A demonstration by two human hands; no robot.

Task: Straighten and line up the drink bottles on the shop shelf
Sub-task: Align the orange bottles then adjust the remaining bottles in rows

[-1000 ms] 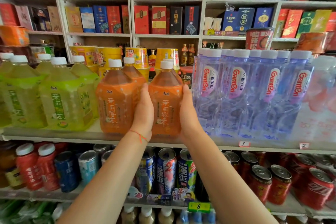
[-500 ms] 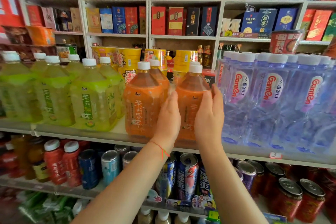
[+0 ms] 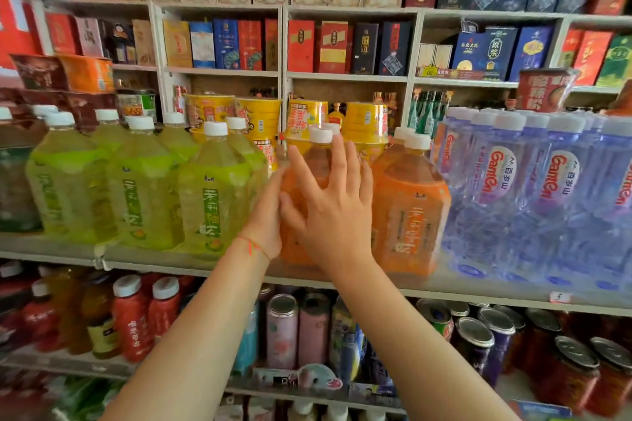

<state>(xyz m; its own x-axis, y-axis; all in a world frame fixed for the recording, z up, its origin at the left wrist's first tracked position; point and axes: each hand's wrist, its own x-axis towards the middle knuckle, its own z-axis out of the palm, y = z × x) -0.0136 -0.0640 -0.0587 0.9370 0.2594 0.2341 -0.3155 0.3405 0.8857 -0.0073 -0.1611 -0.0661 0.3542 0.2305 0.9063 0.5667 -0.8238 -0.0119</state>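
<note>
Shop shelving fills the whole view, with white wall shelves at the back carrying rows of boxed goods in red, blue and cream. Nearer stands the shelf that carries the big drink bottles, its front edge running from left to right across the middle.

Toward the right end of that shelf is a packed block of clear water bottles with white caps and red lettering. Along the left part stand the green tea bottles, several rows deep and upright, close to the front edge. Between the two groups are the orange tea bottles: the right orange bottle stands upright at the front edge, just beside the water, with another cap showing behind it. The left orange bottle stands upright just beside the nearest green one, mostly covered by the hands.

Yellow tubs sit behind the bottles, toward the back edge. Below the front edge, a lower shelf holds cans and small red bottles.

The right hand lies flat on the front of the left orange bottle, fingers straight and spread, tips reaching up near its white cap. The left hand rests against that bottle's left side, between it and the green bottle; its fingers lie straight along the bottle as far as they show. A thin red string circles the left wrist.
</note>
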